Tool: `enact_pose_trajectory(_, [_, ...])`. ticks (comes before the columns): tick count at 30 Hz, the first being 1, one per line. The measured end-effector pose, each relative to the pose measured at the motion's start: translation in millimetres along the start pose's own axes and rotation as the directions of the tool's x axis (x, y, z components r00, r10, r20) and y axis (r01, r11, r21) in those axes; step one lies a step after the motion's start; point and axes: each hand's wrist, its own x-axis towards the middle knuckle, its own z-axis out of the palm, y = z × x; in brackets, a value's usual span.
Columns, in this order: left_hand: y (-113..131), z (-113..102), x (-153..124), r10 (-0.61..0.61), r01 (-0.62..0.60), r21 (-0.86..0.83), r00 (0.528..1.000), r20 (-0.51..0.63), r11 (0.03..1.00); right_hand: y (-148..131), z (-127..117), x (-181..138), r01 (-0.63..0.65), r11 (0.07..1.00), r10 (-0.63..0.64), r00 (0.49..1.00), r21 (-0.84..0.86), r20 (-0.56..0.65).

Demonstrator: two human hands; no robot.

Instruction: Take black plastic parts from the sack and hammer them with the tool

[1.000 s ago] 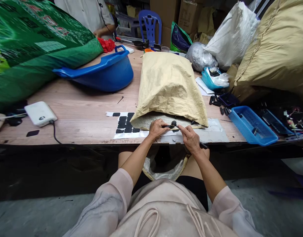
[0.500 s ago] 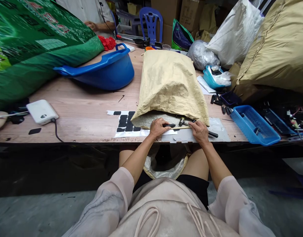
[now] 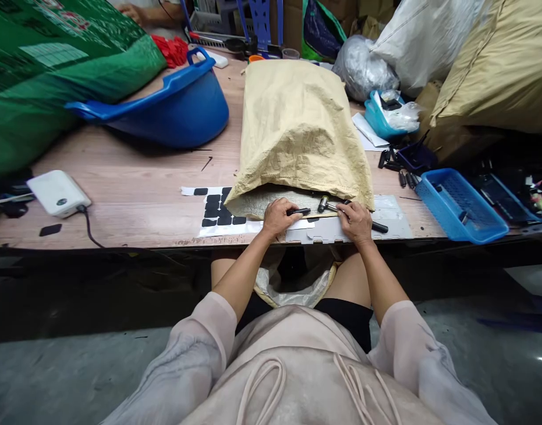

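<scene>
My left hand [image 3: 279, 217] rests at the front of the table, its fingers closed around a small black elongated part [image 3: 301, 211] that points right. My right hand [image 3: 356, 221] is closed over the handle of a small hammer [image 3: 322, 204]. The metal head lies to the left of the fingers and the black handle end sticks out on the right. A bit of something dark shows by the right fingertips, too small to name. Both hands are at the open mouth of a tan woven sack [image 3: 297, 118], which lies on the table with its silvery lining showing.
A sheet of black stickers [image 3: 217, 209] lies left of the sack. Beyond it are a blue basin [image 3: 177, 112], a white box with a cable [image 3: 59, 193] and a green sack [image 3: 76, 112]. A blue basket [image 3: 460, 206] stands right. A co-worker's hand [image 3: 131, 13] shows at the back.
The view has tilted down a little, so the table sits higher in the picture. My hands, the black part and the hammer keep nearly the same places relative to one another.
</scene>
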Motion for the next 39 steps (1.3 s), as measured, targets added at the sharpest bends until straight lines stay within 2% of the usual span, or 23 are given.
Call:
enact_pose_trajectory(7, [1.8,-4.1,-3.2,0.027,-0.033,-0.087,0.998,-0.062,0.996,-4.0,0.4,0.5,-0.03,0.999,0.029,0.999,0.027,0.014])
enact_pose_trajectory(10, [13.8,-7.2,-21.3,0.084,-0.099,-0.126,0.989,-0.12,0.987,-5.7,0.2,0.6,-0.037,0.999,0.036,0.999,0.025,0.016])
enact_pose_trajectory(12, [24.9,-5.1,-45.2,0.14,-0.156,-0.149,0.984,-0.114,0.976,-6.5,0.2,0.4,-0.04,0.999,0.039,0.999,0.018,0.017])
enact_pose_trajectory(14, [34.6,3.1,-75.7,0.205,-0.205,-0.168,0.979,-0.016,0.964,-7.1,0.2,0.0,-0.043,0.999,0.043,0.999,0.011,0.021])
enact_pose_trajectory(17, [37.1,27.9,-119.3,0.246,-0.207,-0.162,0.925,0.288,0.965,-7.2,0.7,-0.5,-0.045,0.999,0.045,0.999,0.012,0.028])
enact_pose_trajectory(19, [27.6,49.2,-138.5,0.136,-0.105,-0.093,0.883,0.449,0.99,-7.0,1.2,-0.5,-0.049,0.999,0.049,0.998,0.015,0.03])
enact_pose_trajectory(21, [11.9,68.8,-148.0,-0.052,0.033,0.044,0.832,0.553,0.998,-6.9,1.7,-0.4,-0.052,0.999,0.051,0.998,0.017,0.03])
enact_pose_trajectory(23, [-3.9,81.4,-150.1,-0.228,0.137,0.194,0.768,0.598,0.971,-7.2,2.0,-0.3,-0.051,0.999,0.051,0.998,0.019,0.026])
enact_pose_trajectory(25, [-13.0,83.5,-148.3,-0.308,0.168,0.275,0.722,0.619,0.947,-7.9,1.9,-0.4,-0.053,0.998,0.053,0.998,0.02,0.019])
enact_pose_trajectory(27, [-11.5,74.3,-143.6,-0.26,0.126,0.245,0.71,0.655,0.961,-8.9,1.6,-0.5,-0.059,0.998,0.059,0.998,0.02,0.016])
enact_pose_trajectory(30, [7.3,45.8,-126.1,-0.039,0.043,0.012,0.708,0.705,0.999,-10.4,0.7,-0.6,-0.063,0.998,0.063,0.998,0.018,0.022])
enact_pose_trajectory(31, [15.2,35.0,-115.6,0.033,0.039,-0.089,0.725,0.688,0.995,-10.8,0.4,-0.5,-0.062,0.998,0.062,0.998,0.016,0.025])
enact_pose_trajectory(33, [28.9,15.9,-86.8,0.102,0.047,-0.241,0.817,0.567,0.969,-11.4,-0.1,-0.3,-0.059,0.998,0.059,0.998,0.013,0.027])
enact_pose_trajectory(35, [37.0,3.9,-50.6,0.049,0.048,-0.26,0.935,0.352,0.964,-11.8,-0.4,0.0,-0.057,0.998,0.057,0.998,0.013,0.024])
enact_pose_trajectory(36, [39.0,1.3,-31.7,-0.012,0.063,-0.216,0.973,0.231,0.974,-11.9,-0.3,0.1,-0.057,0.998,0.057,0.998,0.014,0.022])
enact_pose_trajectory(37, [40.0,0.8,-13.6,-0.082,0.1,-0.155,0.99,0.118,0.983,-11.9,-0.2,0.1,-0.058,0.998,0.058,0.998,0.015,0.021])
enact_pose_trajectory(39, [41.3,5.6,17.3,-0.189,0.188,-0.035,0.981,-0.045,0.982,-11.9,0.3,0.1,-0.06,0.998,0.06,0.998,0.014,0.023])
